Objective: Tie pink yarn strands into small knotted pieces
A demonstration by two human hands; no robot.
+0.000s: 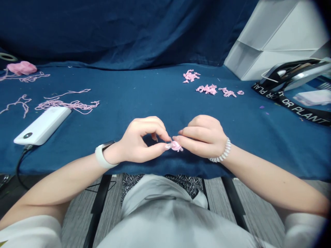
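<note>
Pinching a small pink yarn piece (176, 146) right now, the left hand (139, 139) and right hand (201, 136) grip it fingertip to fingertip, close to the near edge of the blue-draped table (144, 103)! Toward the left edge, a white power bank (42, 125) sits by loose pink yarn strands (67, 105), with crinkled pink yarn bits (207, 89) out toward the far edge.

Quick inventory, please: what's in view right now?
yarn tuft: 1, pink, pinched between both hands
yarn ball: 1, pink, far left of table
yarn strands: several, pink, left side of table
yarn clumps: 4, pink, far side, right of centre
power bank: 1, white, left, black cable attached
lanyard: 1, black with white lettering, right
white box: 1, white, back right
table cloth: 1, dark blue, covering table
watch: 1, white, left wrist
bracelet: 1, white, right wrist
left hand: 1, centre
right hand: 1, centre
</note>
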